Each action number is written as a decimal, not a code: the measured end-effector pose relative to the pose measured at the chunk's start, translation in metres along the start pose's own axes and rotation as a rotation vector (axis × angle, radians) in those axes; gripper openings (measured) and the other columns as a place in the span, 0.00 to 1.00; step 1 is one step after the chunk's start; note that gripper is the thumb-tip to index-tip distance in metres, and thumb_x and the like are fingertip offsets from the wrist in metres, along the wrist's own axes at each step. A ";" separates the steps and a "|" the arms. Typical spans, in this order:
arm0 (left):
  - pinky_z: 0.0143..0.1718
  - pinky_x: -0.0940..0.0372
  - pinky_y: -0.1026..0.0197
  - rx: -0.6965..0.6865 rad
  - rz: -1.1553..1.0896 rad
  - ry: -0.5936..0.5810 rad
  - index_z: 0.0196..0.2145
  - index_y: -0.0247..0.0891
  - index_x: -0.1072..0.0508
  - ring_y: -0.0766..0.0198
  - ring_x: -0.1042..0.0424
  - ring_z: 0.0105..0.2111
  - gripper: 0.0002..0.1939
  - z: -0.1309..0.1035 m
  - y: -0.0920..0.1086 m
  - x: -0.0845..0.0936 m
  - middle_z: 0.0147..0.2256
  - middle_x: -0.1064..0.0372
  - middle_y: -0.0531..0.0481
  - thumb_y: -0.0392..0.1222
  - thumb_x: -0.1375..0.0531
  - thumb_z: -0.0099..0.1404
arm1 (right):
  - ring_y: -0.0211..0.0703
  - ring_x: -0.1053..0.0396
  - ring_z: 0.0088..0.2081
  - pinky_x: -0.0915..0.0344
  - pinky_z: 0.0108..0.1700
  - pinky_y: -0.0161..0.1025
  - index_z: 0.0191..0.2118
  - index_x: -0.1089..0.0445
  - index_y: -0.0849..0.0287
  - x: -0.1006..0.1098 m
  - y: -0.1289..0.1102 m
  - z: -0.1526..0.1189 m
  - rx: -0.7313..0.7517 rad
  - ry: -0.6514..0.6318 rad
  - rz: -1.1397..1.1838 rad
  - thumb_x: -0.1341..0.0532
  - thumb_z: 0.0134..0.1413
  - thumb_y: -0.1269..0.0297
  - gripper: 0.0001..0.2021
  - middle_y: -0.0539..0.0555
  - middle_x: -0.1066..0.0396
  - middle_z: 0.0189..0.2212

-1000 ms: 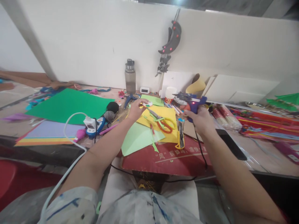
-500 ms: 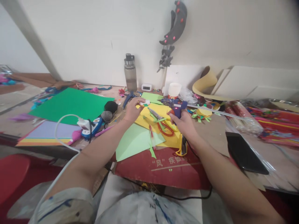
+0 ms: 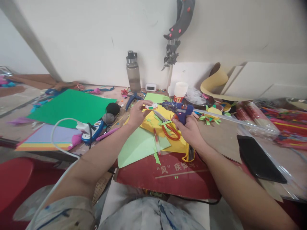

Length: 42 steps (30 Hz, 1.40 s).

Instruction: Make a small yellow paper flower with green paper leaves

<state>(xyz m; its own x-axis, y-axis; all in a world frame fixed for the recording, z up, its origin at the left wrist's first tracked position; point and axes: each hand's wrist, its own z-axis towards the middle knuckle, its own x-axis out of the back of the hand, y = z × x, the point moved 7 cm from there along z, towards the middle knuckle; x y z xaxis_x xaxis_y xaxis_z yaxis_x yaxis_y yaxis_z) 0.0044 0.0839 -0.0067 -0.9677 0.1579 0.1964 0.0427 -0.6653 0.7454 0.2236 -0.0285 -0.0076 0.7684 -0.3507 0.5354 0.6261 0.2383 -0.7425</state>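
Observation:
My right hand (image 3: 188,126) is wrapped round the handle of a blue hot glue gun (image 3: 182,110), a long clear glue stick (image 3: 216,115) sticking out of its back. The nozzle points left, close to a small white piece with green and red on it (image 3: 152,106) that my left hand (image 3: 140,111) pinches. Whether nozzle and piece touch, I cannot tell. Below them lie scissors with red-orange handles (image 3: 171,132), yellow paper (image 3: 176,147), light green paper (image 3: 134,145), a red pen (image 3: 157,140) and a yellow utility knife (image 3: 190,155).
A green sheet (image 3: 72,108) and a power strip (image 3: 93,132) with a white cable lie left. At the back stand a water bottle (image 3: 133,75), a small digital clock (image 3: 151,87) and a paper cup (image 3: 180,91). A black phone (image 3: 260,159) lies right, on a cluttered table.
The glue gun's nozzle and the small white piece have come nearer each other. The white piece is tilted a little differently in my left hand. The whole view has shifted slightly.

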 end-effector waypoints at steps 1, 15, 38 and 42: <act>0.50 0.33 0.55 -0.017 0.017 -0.004 0.37 0.41 0.25 0.57 0.25 0.48 0.13 0.000 0.003 0.000 0.46 0.24 0.42 0.50 0.31 0.60 | 0.51 0.30 0.37 0.32 0.45 0.49 0.35 0.30 0.56 0.001 -0.001 -0.001 -0.004 0.015 0.004 0.41 0.58 0.49 0.15 0.56 0.28 0.30; 0.53 0.30 0.52 -0.345 0.352 0.072 0.35 0.40 0.27 0.59 0.24 0.50 0.14 0.002 0.032 0.007 0.43 0.21 0.48 0.23 0.40 0.56 | 0.53 0.27 0.40 0.31 0.48 0.50 0.43 0.29 0.58 0.005 -0.016 -0.003 0.106 0.022 -0.003 0.41 0.61 0.49 0.16 0.58 0.24 0.37; 0.54 0.28 0.49 -0.652 0.587 -0.078 0.36 0.40 0.27 0.59 0.26 0.54 0.11 -0.008 0.051 -0.008 0.46 0.22 0.46 0.27 0.45 0.68 | 0.62 0.27 0.46 0.31 0.48 0.53 0.52 0.30 0.63 -0.001 -0.022 -0.001 0.131 -0.040 -0.103 0.43 0.59 0.56 0.21 0.67 0.23 0.45; 0.54 0.28 0.48 -0.651 0.610 -0.105 0.35 0.40 0.28 0.59 0.26 0.54 0.11 -0.007 0.049 -0.010 0.45 0.22 0.46 0.28 0.46 0.70 | 0.63 0.27 0.49 0.31 0.51 0.54 0.55 0.31 0.65 -0.002 -0.021 -0.001 0.108 -0.055 -0.120 0.42 0.59 0.56 0.23 0.68 0.23 0.47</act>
<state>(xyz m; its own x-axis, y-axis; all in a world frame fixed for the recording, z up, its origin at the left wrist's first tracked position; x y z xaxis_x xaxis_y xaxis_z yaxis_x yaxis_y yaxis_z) 0.0142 0.0449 0.0231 -0.7940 -0.3138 0.5207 0.3619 -0.9322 -0.0098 0.2087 -0.0337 0.0070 0.6916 -0.3330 0.6409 0.7220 0.2946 -0.6261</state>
